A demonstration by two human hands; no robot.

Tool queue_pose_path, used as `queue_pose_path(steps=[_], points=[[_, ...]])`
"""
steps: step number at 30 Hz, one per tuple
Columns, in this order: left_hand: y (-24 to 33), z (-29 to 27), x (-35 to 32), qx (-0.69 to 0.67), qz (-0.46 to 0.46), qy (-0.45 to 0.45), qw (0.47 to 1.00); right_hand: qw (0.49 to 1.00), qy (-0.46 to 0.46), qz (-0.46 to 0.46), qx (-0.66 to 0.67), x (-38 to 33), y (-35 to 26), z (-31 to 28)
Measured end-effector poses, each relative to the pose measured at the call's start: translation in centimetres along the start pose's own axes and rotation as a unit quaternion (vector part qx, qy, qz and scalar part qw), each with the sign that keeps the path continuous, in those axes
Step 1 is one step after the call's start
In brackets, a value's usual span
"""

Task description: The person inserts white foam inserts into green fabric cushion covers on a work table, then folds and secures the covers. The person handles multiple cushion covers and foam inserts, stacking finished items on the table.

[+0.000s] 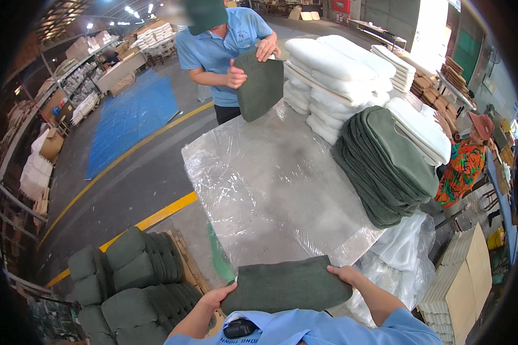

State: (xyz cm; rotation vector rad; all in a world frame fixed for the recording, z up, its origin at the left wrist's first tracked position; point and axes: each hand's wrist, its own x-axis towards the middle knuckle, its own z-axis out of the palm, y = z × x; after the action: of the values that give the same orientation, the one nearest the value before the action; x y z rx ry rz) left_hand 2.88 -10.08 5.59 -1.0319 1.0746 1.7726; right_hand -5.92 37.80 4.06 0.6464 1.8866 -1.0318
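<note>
My left hand (217, 295) and right hand (343, 274) grip the green pad (290, 285). Its long axis runs between them (neither's nearer).

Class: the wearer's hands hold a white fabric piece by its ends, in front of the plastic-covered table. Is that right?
Only the colour is wrong: the head view shows the left hand and right hand holding a dark green piece.

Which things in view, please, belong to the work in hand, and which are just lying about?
Likely in use:
dark green fabric cover, between left hand and right hand
dark green cover stack
white cushion pads
plastic-covered table

Likely lying about:
blue tarpaulin
cream sheet stack
</note>
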Motion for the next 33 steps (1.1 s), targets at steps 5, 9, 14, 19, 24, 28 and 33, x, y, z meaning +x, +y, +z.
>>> queue_pose_path(steps=[5,9,14,19,24,28,33], points=[[0.2,0.0,-2.7,-0.069,0.147,0.04,0.986,0.985,-0.018,-0.066,0.155,-2.0,1.7,1.2],[5.8,7.4,-9.8,-0.086,0.43,-0.034,0.898,0.918,-0.005,-0.167,0.36,-1.8,3.3,4.0],[3.1,19.7,-12.9,-0.018,0.614,-0.003,0.789,0.839,-0.134,-0.229,0.475,-2.8,0.3,11.4],[3.8,20.4,-13.3,0.146,0.575,0.062,0.802,0.921,-0.247,-0.199,0.229,-6.6,2.2,13.3],[5.9,23.3,-16.3,0.467,0.53,0.09,0.702,0.925,-0.138,-0.209,0.285,-6.5,7.2,7.8],[2.9,24.7,-13.6,0.691,0.434,0.138,0.561,0.884,0.081,-0.286,0.362,-9.2,6.6,3.2],[-1.6,24.2,-5.7,0.791,0.347,0.08,0.497,0.808,0.316,-0.471,0.16,-10.9,3.6,1.7]])
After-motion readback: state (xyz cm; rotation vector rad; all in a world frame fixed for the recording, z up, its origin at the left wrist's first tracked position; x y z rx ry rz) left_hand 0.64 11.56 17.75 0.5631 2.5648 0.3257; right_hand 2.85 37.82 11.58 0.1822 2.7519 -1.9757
